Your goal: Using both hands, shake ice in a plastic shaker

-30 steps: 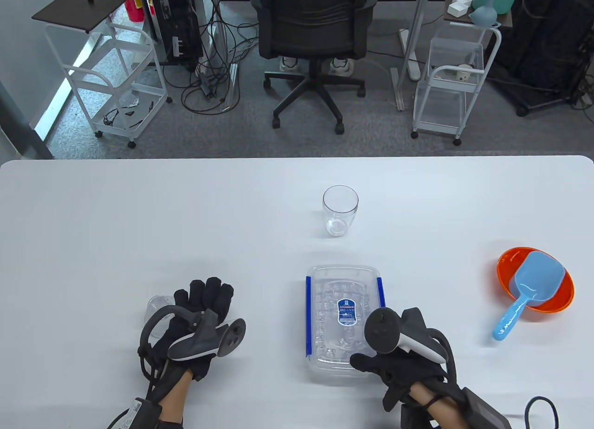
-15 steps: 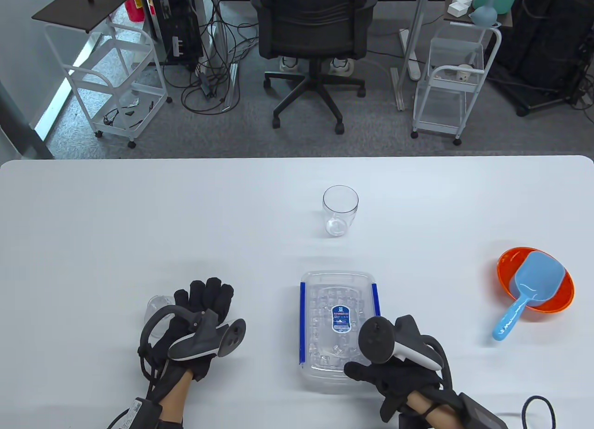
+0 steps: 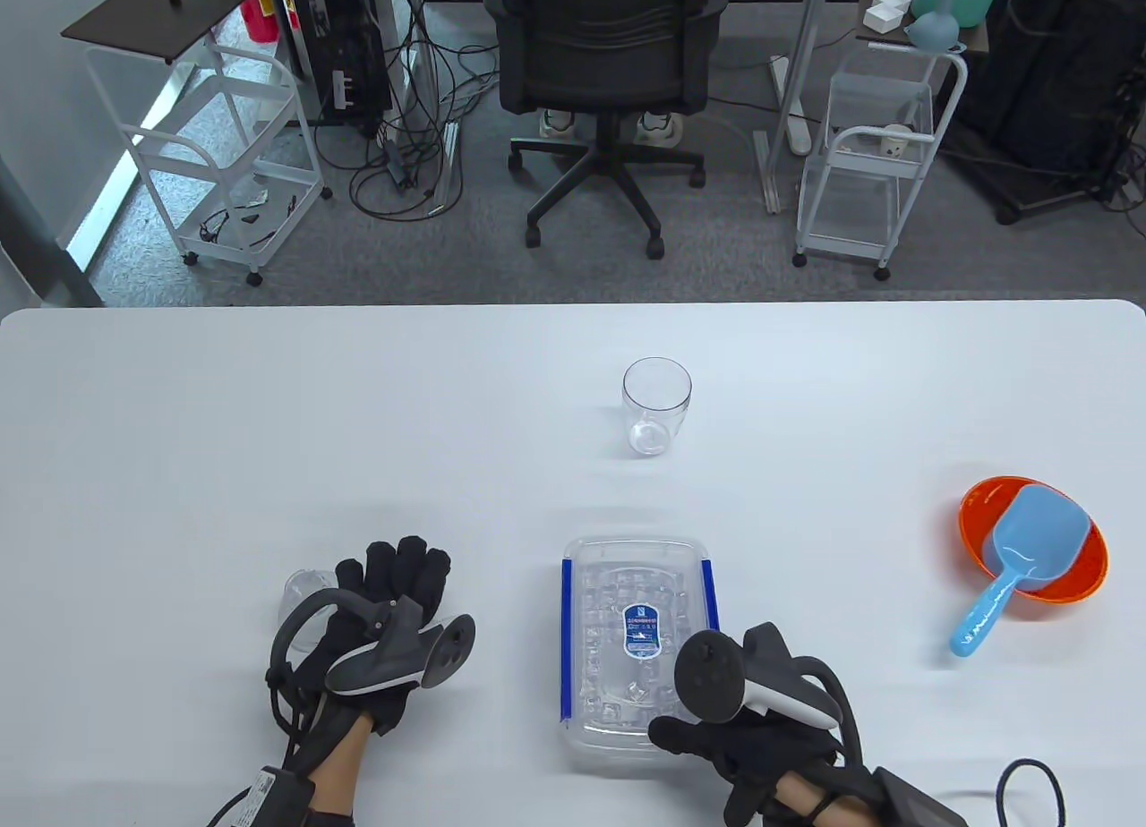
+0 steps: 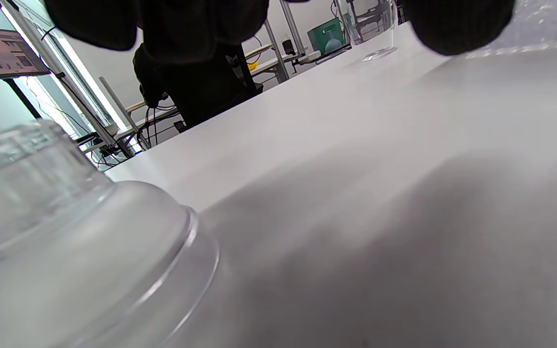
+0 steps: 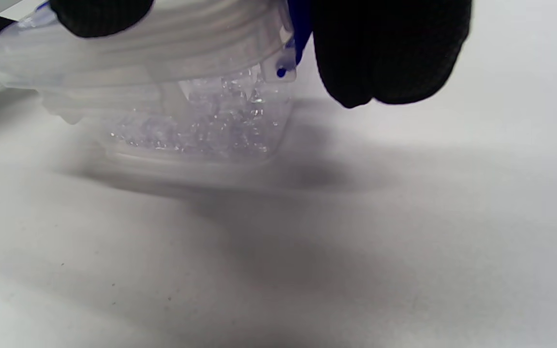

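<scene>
- Right hand grips the near right corner of the lidded ice box, which lies at 6 o'clock on the worktop.
- Left hand rests flat, fingers spread, holding nothing; the shaker lid sits at its 9 o'clock.
- Shaker cup stands at 12 o'clock of the box.
- Risk: a one-corner grip may let the box twist or slip; a loose lid could spill ice.
</scene>
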Tool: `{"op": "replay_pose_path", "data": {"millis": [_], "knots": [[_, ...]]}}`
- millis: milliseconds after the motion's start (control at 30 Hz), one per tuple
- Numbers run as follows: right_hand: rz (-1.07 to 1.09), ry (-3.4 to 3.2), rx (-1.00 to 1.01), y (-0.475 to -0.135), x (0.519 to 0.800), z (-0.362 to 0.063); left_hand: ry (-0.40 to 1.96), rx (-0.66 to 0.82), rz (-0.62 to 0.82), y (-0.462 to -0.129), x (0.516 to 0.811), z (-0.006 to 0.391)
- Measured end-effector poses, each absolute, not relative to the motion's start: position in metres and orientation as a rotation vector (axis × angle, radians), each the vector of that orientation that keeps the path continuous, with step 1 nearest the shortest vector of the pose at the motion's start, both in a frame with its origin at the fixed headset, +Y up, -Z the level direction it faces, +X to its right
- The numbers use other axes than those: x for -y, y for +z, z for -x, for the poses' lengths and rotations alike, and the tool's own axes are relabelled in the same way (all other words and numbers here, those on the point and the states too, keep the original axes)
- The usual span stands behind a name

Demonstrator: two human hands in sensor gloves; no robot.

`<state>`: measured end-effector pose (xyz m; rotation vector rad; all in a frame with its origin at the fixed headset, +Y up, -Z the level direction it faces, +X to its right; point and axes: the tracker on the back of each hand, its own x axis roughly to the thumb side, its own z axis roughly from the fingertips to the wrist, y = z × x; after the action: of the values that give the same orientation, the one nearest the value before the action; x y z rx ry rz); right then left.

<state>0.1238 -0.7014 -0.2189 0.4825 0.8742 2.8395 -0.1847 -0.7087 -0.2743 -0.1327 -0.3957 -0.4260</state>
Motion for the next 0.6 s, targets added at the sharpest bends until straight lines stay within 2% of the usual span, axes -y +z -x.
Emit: {"op": "replay_pose_path", "data": {"millis": [600], "knots": [[-0.573, 2.852, -0.882, -0.2175, 0.7023, -0.1157, -0.439, 0.395, 0.142, -0.2742, 0.7091, 0.1838]]}}
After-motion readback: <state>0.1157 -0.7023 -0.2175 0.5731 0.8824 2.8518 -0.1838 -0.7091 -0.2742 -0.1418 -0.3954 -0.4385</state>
